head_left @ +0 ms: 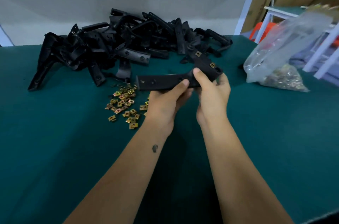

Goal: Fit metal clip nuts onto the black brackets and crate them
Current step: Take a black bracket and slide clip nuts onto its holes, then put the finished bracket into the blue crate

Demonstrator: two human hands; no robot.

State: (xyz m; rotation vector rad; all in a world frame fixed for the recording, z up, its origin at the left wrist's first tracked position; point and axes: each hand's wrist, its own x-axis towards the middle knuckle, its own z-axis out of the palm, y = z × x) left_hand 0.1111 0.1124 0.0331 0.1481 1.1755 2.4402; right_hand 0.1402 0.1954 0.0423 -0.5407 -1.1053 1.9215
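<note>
Hands first: left hand [166,101] and right hand [212,93] both curl round one bracket [165,81], lifted above the surface [55,150]. Two clip nuts [212,65] sit fitted on it. Left of bracket: loose nuts [124,104], several dozen. Beyond it: bracket heap [124,45], dozens unfitted. No crate visible; early going.
</note>
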